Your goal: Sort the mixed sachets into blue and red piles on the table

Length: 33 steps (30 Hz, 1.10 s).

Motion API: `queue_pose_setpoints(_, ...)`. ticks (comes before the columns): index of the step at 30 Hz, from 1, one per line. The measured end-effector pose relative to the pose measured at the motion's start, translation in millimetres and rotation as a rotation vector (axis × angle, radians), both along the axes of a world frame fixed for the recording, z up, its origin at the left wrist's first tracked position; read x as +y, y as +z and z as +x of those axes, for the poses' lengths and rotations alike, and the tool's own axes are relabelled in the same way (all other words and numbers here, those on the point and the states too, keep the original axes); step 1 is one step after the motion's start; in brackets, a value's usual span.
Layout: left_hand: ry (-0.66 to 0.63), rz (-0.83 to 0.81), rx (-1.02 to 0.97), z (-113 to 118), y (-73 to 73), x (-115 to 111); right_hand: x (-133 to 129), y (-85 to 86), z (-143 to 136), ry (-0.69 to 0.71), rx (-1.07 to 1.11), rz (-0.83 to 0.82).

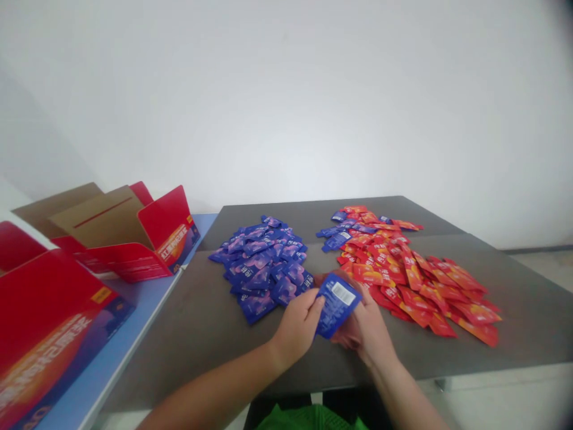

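Near the front of the dark table, both my hands hold a blue sachet (336, 306) with a white barcode label facing up. My left hand (298, 322) pinches its left edge, thumb on top. My right hand (369, 325) grips it from the right, with fingers partly hidden beneath. Whether more sachets lie under the top one, I cannot tell. Just beyond my left hand is a heap of blue sachets (264, 257). To the right spreads a heap of red sachets (394, 269), with several blue sachets (336, 239) mixed in at its far left side.
Open red cardboard boxes stand on a blue surface (134, 337) at the left; the nearer box (49, 322) is cut off by the view, and the farther box (134, 239) has raised flaps. The dark table (192, 346) ends close to my body. A white wall (286, 107) rises behind.
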State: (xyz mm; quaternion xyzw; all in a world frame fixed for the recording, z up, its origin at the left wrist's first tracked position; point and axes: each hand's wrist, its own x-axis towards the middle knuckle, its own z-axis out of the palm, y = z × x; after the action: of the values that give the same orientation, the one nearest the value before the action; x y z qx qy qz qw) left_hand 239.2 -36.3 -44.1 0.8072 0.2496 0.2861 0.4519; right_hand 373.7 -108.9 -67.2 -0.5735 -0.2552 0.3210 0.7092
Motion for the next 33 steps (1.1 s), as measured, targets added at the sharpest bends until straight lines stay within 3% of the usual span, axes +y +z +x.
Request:
queue_pose_setpoints(3,0.270,0.167,-0.002,3,-5.0,33,-13,-2.7,-13,0.041,-0.048,-0.077)
queue_pose_setpoints(6,0.481,0.432,0.123,-7,-9.5,76,-29,-4.3,0,-0.083,-0.148,-0.149)
queue_pose_setpoints(10,0.341,0.761,0.513,-19,-22.7,107,-41,-9.6,25,-0.310,-0.285,-0.207)
queue_pose_setpoints(15,0.248,0.814,0.619,-5,-26.1,102,-45,-35.4,36,-0.355,-0.420,-0.260)
queue_pose_setpoints(18,0.190,0.778,0.609,28,-16.5,104,-45,-58.8,42,-0.314,-0.516,-0.246)
queue_pose_setpoints(21,0.103,0.739,0.636,80,-15.2,120,-44,-78.2,48,-0.319,-0.562,-0.255)
queue_pose_setpoints(27,0.012,0.674,0.753,182,-43.6,159,-41,-88.2,51,-0.339,-0.420,-0.234)
queue_pose_setpoints(30,-0.009,0.641,0.786,207,-53.5,164,-40,-87.1,49,-0.322,-0.393,-0.225)
queue_pose_setpoints(33,-0.012,0.592,0.792,213,-50.9,164,-38,-86.1,48,-0.325,-0.366,-0.209)
